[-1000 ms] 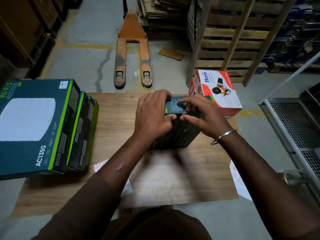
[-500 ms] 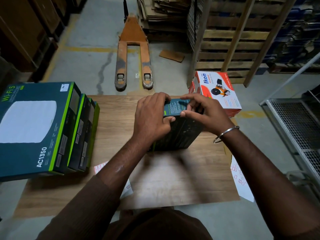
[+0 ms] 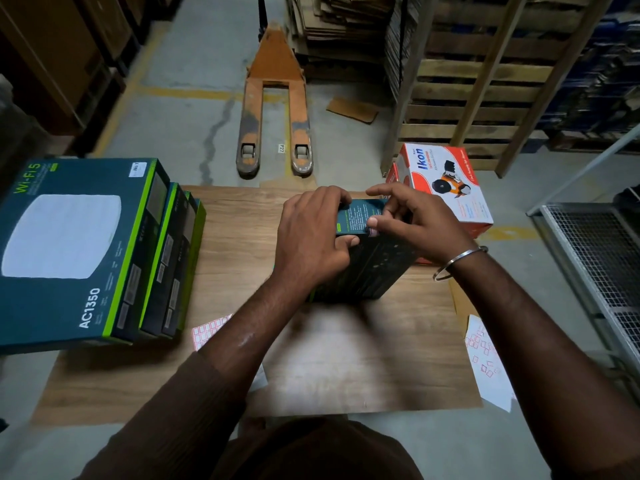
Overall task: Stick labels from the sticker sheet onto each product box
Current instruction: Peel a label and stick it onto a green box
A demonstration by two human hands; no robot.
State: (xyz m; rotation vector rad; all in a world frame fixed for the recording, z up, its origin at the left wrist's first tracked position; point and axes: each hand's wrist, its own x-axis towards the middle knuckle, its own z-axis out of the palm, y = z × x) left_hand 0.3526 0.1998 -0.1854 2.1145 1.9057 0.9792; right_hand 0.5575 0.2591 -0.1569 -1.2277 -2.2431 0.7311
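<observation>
frame centre: left hand (image 3: 308, 244) grips upright dark box (image 3: 367, 268), right hand (image 3: 415, 225) thumb pressing a label on; likely next, fresh label from sticker sheet (image 3: 485, 362), lower right.

Dim warehouse, concrete floor (image 3: 180, 112), pallets (image 3: 478, 81)

Brown ribbed sleeves (image 3: 194, 403) pushed up; silver bangle (image 3: 459, 263) on rt wrist.

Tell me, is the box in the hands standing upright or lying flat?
Upright: the dark box stands on end on the table, top face up between both hands.
</observation>
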